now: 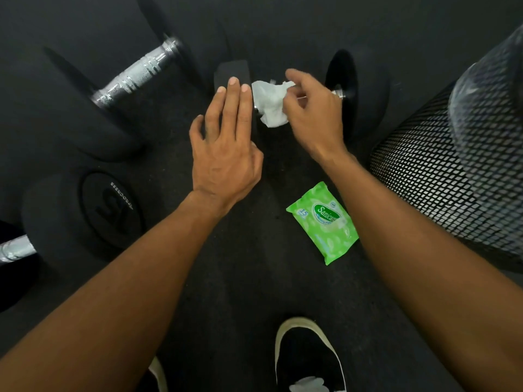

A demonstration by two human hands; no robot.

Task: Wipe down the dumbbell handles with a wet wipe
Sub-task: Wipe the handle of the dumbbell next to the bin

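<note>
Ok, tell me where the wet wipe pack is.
In the head view, the green wet wipe pack lies on the dark floor right of centre, below the right hand, beside the black mesh bin.

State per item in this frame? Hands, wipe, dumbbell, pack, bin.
dumbbell, lying on the floor.
left hand, flat, fingers straight on one dumbbell head.
right hand, holds the wet wipe at the handle.
wet wipe, crumpled, against the handle.
wipe pack, flat on the floor, label up.
mesh bin, lined with a clear bag.

Black mesh bin [441,176] (plastic-lined), black shoe [305,355]
</note>
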